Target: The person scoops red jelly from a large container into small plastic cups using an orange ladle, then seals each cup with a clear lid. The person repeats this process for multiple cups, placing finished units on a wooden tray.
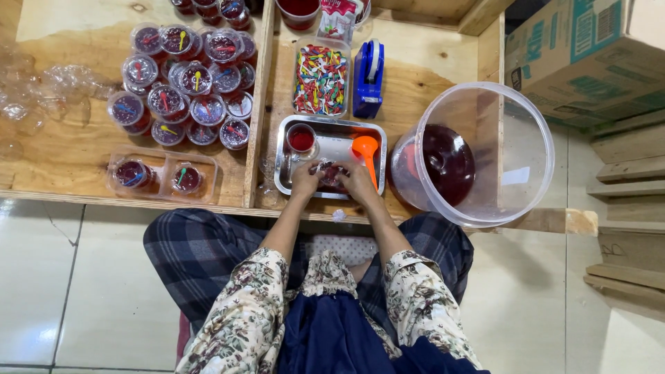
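Note:
My left hand (305, 180) and my right hand (357, 181) meet over a small clear cup of dark red jelly (332, 174) at the near edge of a steel tray (333, 129). Both hands grip the cup, which they partly hide. On the tray an open cup of red liquid (300, 139) stands at the left and an orange funnel (366, 152) lies at the right.
A big clear tub (514, 147) with dark red liquid stands right of the tray. Behind are a box of coloured small spoons (321, 79) and a blue tape dispenser (368, 77). Several lidded jelly cups (187, 86) crowd the left board; a clear box (162, 176) holds two.

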